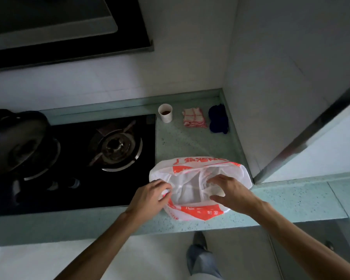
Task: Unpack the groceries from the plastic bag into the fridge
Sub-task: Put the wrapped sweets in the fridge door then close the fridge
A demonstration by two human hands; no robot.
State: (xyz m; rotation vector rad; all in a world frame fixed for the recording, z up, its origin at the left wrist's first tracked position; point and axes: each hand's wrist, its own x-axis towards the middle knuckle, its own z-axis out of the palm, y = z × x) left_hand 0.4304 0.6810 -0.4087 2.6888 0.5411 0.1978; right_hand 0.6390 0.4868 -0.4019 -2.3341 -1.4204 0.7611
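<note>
Plastic bag (198, 174) at lower centre of frame, on the green speckled bench (291, 199), just right of the black gas hob (89, 158). White film with orange-red print.

Left hand (150, 197) at the bag's left rim; grip pinched closed on a fold of film. Right hand (228, 190) on the right rim; fingers (212, 179) curled over the edge, only loosely closed, thumb spread. Mouth pulled open between the two. Contents: pale shapes through the film, not identifiable.

Judged stage: opening the bag, nothing lifted out yet. Fridge not identified with certainty; tall white panel with dark edge at right of frame (321, 142) possibly its door.

Risks:
- Thin film, could tear if pulled apart too hard at the rim.
- Bag close to the bench's front edge; a tug toward the body could drag it off to the floor.
- Hob edge touching or almost touching the bag's left side; burner looks unlit, so low concern.
- Paper cup (165, 113) with dark residue, checked cloth (194, 118) and dark blue cloth (218, 119) at upper centre, well apart from the bag.

Writing: large orange-red Chinese characters along the far side, not legible. On the near orange patch, white characters, the last likely "家"; rest unclear.
</note>
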